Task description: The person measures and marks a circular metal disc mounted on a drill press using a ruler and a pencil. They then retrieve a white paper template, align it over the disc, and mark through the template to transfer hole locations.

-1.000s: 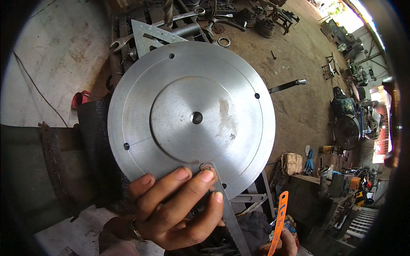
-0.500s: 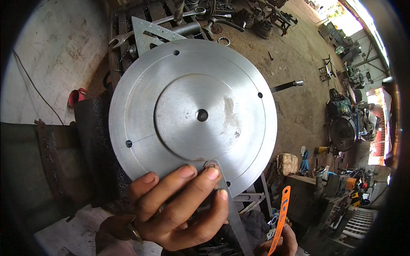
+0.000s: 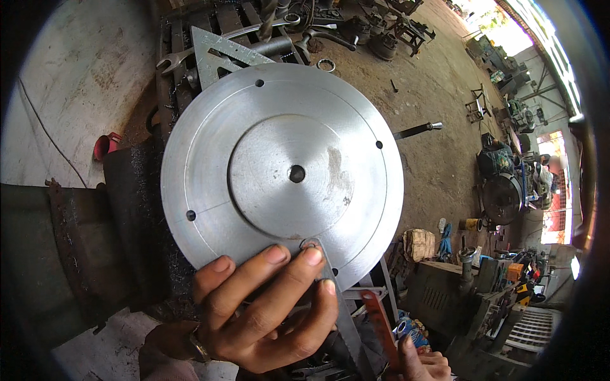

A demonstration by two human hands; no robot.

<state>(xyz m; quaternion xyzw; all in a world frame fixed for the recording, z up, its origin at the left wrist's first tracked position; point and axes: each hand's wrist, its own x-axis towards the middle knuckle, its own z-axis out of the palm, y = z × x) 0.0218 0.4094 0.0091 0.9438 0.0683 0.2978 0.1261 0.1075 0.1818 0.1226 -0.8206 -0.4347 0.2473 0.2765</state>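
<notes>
A large round steel disc [image 3: 210, 146] with a raised middle, a centre hole and several small holes near its rim lies face up before me. At its near edge, my left hand [image 3: 267, 311] holds a flat grey metal strip [image 3: 346, 324] with a hole in its end, a fingertip pressing that end against the disc. The other fingertips rest on or over the disc's edge; the thumb is hidden. At the lower right, my right hand [image 3: 422, 363] grips an orange-red hacksaw blade [image 3: 379, 320], tilted and somewhat blurred, beside the grey strip.
Beyond the disc lie a silver triangular square [image 3: 219, 57], a combination wrench [image 3: 235, 33] and a drill bit [image 3: 269, 11]. A lever handle [image 3: 419, 129] sticks out at the right. A red cup [image 3: 107, 145] stands at left; machinery [image 3: 502, 197] lines the workshop's right side.
The hacksaw blade has moved left towards the disc and turned, and my right hand shows more fully. My left hand still holds the strip at the disc's edge. The whole view has shifted slightly.
</notes>
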